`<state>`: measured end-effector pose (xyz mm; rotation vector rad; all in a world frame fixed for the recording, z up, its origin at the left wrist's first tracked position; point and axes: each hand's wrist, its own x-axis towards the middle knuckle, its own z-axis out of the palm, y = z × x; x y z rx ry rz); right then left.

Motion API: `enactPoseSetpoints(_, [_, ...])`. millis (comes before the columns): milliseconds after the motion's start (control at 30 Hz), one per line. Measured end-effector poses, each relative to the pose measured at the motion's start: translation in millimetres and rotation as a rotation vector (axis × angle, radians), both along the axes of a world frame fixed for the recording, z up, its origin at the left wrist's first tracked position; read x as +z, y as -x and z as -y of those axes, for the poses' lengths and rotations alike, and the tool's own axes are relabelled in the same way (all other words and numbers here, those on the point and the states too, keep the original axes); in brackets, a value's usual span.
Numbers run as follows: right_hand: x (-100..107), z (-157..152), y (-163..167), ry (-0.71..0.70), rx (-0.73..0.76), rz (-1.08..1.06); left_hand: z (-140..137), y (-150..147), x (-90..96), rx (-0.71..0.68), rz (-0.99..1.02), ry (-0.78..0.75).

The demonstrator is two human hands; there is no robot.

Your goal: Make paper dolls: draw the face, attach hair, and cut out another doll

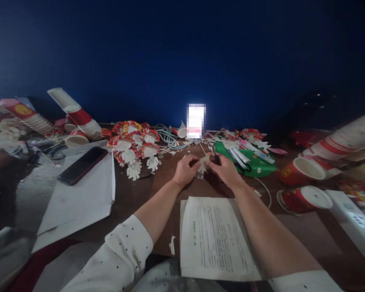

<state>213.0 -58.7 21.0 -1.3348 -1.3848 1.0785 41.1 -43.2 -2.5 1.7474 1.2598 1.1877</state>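
The brown table (134, 198) is crowded along its far edge; open room stays only in the middle, between the white paper sheets (79, 194) with a dark phone (82, 165) on the left and the printed page (214, 239) near the front edge. Behind, finished paper dolls (136, 148) lie in a heap. The left hand (185, 169) is curled almost closed and pinches a small white paper figure (202, 166), above the table centre. The right hand (226, 170) is closed on its other side, perhaps also holding a dark pen. On the right stand a green tray (260, 169) and red paper cups (302, 170).
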Motion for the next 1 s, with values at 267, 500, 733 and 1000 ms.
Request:
enactPoseSetpoints(267, [-3, -4, -4, -0.048, -0.156, 0.164, -9, 12, 5.3, 0.178, 0.088, 0.097])
enactPoseSetpoints(500, [-5, -3, -4, -0.079, -0.263, 0.636, -16, 26, 3.6, 0.339, -0.211, 0.177])
enactPoseSetpoints(733, [-3, 4, 3, -0.012, -0.19, 0.746, -4, 19, 11.1, 0.277, -0.433, 0.177])
enactPoseSetpoints(1000, [-7, 5, 6, -0.039, -0.164, 0.779, -3, 19, 12.6, 0.332, -0.425, 0.136])
